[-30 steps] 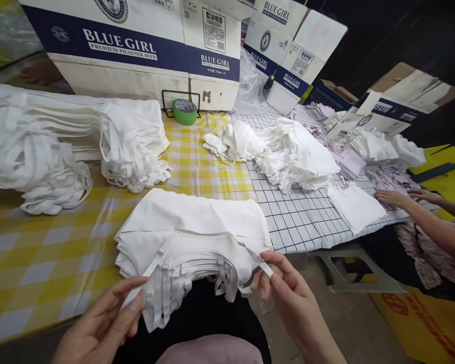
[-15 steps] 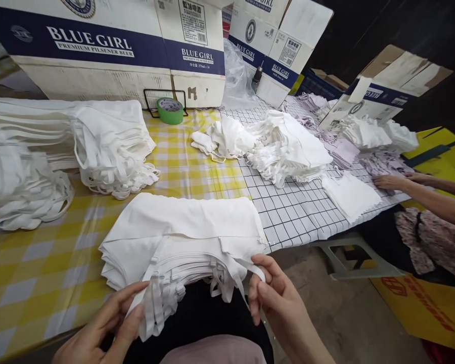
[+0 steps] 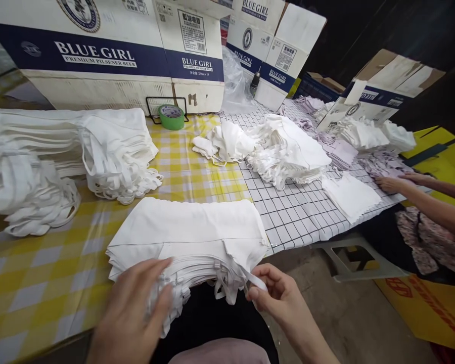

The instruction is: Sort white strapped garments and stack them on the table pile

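Observation:
A stack of folded white garments with straps [image 3: 189,237] lies at the near edge of the yellow-checked tablecloth [image 3: 30,283]. My left hand [image 3: 136,313] lies flat over the bundle of straps hanging at the stack's front left, fingers spread. At the stack's front right, my right hand [image 3: 278,296] pinches the end of one white strap [image 3: 256,279] between thumb and fingers.
Larger piles of white strapped garments [image 3: 60,156] lie at the left. A green tape roll [image 3: 171,117] stands by the Blue Girl cartons [image 3: 109,55]. More white pieces [image 3: 288,151] cover the grid-patterned cloth at the right, where another person's hands [image 3: 398,182] work.
My left hand has let go of the strap it pinched and moved up onto the strap bundle. My right hand still holds its strap end, slightly lower.

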The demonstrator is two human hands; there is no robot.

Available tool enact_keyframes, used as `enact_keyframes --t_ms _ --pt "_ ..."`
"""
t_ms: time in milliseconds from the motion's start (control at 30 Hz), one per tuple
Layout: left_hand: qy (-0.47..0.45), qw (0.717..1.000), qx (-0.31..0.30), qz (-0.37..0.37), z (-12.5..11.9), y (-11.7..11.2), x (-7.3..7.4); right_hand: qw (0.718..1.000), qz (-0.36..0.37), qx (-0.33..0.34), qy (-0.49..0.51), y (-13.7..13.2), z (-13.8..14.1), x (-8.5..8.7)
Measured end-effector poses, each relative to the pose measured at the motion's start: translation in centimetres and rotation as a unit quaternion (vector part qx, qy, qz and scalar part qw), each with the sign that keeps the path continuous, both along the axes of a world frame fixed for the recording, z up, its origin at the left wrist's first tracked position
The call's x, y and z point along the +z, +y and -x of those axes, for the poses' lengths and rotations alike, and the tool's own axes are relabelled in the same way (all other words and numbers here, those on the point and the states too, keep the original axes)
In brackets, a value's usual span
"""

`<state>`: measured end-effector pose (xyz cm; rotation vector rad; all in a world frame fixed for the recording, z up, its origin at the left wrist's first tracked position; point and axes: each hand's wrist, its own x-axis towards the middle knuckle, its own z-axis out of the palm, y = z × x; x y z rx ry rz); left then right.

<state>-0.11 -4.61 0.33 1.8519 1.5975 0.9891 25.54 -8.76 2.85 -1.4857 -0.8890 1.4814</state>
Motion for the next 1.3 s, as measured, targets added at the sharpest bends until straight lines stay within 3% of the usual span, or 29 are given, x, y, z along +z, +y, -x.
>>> enact_keyframes --t_ms 67,133,200,300,367,433,500,667,833,900,967,1067,1167,1300 --pt "0.080 0.984 -0.135 -0.088 -3.3 1.6 0.3 0.999 -0.003 0.021 0.030 -0.2 0.2 0.7" --pt "0.129 0.951 -0.250 -0.126 -6.4 3.2 0.4 0.999 -0.004 0.034 0.032 -0.4 0.4 1.2" --pt "0.157 0.927 -0.314 -0.134 -8.8 4.7 0.3 1.000 -0.009 0.025 -0.006 -0.7 0.6 1.2" --pt "0.167 0.919 -0.346 -0.091 -10.6 6.2 0.2 0.977 -0.049 -0.077 -0.191 -0.7 0.1 0.2" --pt "0.158 0.926 -0.338 -0.054 -11.0 6.8 -0.1 0.918 -0.093 -0.164 -0.350 -0.4 -0.8 -0.8" --pt "0.148 0.936 -0.318 -0.030 -10.9 7.0 -0.5 0.858 -0.128 -0.208 -0.452 0.1 -1.7 -1.8" --pt "0.139 0.943 -0.301 -0.016 -10.7 7.1 -0.7 0.841 -0.143 -0.211 -0.477 0.6 -2.4 -2.2" --pt "0.112 0.955 -0.275 0.004 -10.6 7.0 -0.1 0.902 -0.174 -0.133 -0.371 1.4 -1.2 -1.3" --pt "0.120 0.959 -0.257 -0.001 -10.8 6.9 0.7 0.899 -0.207 -0.011 -0.385 2.9 0.8 -1.7" --pt "0.126 0.959 -0.253 -0.006 -10.8 6.9 0.6 0.896 -0.167 -0.045 -0.409 3.5 0.7 -2.1" --pt "0.125 0.960 -0.250 -0.008 -10.8 6.8 0.3 0.889 -0.114 -0.137 -0.422 3.7 0.0 -2.1" --pt "0.112 0.962 -0.251 -0.011 -10.8 6.8 -0.3 0.905 -0.094 -0.239 -0.339 3.0 -1.1 -1.0" --pt "0.114 0.962 -0.246 -0.012 -10.8 6.8 -0.8 0.951 -0.139 -0.231 -0.150 1.9 -1.2 0.6" --pt "0.115 0.963 -0.244 -0.011 -10.6 6.6 -1.2 0.958 -0.189 -0.216 -0.022 0.4 -0.1 1.8"
